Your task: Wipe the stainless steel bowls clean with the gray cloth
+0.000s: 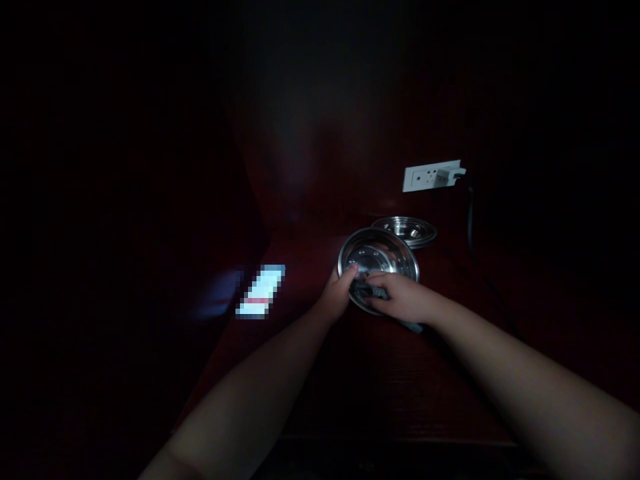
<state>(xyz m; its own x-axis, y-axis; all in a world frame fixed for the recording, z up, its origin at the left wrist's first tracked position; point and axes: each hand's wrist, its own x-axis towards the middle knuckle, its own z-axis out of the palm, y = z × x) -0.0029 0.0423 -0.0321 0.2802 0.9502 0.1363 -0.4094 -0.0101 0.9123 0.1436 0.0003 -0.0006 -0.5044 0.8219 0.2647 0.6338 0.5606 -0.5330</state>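
Note:
A shiny steel bowl (pixel 380 245) is tilted with its open side towards me. My left hand (pixel 339 292) grips it at the left, thumb over the rim and the other fingers hidden behind. Inside the bowl, near its lower edge, my right hand (pixel 401 297) is closed on a dark grey cloth (pixel 377 291) pressed against the metal. A small greyish piece shows below the right wrist, perhaps the cloth's end. Just behind the bowl, round steel plates or lids (pixel 415 233) lie on the dark red table (pixel 400 373).
To the left lies a bright, blurred-out rectangle (pixel 263 291), phone-like in shape. A white wall socket (pixel 417 177) with a plug (pixel 447 176) is at the back right, and a dark cable (pixel 470 220) hangs down there. The surroundings are very dark.

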